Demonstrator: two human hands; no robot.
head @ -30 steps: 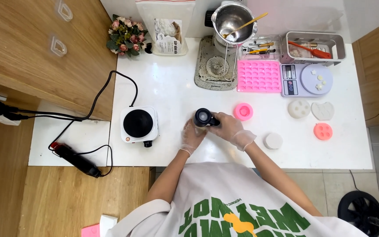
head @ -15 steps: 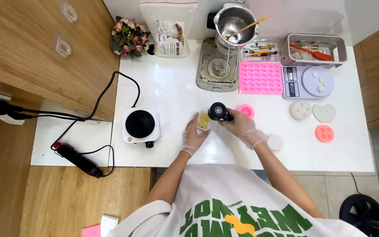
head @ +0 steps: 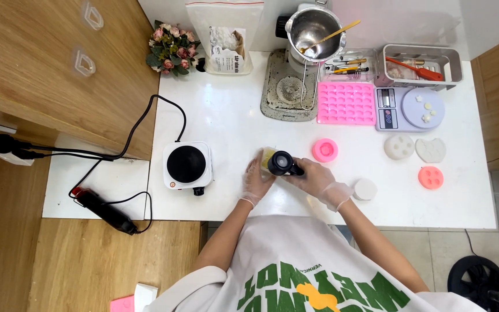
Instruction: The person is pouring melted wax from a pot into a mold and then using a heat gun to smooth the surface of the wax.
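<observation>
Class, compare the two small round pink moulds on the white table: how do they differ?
The pink ring mould lies near the right hand and has one central hollow; the coral mould lies far right, shows several small cavities and is more orange. Both are round and lie flat.

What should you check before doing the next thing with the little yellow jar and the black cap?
1. Left hand steadies the yellow jar: ok.
2. Right hand grips the black cap at the jar: ok.
3. Cap fully off or on: cannot tell, the hands cover the join.
4. Jar stands upright: cannot tell, it looks tilted.
5. Hot plate sits apart from the left hand: ok.
6. Pink round mould lies close to the right hand, apart from it: ok.
</observation>
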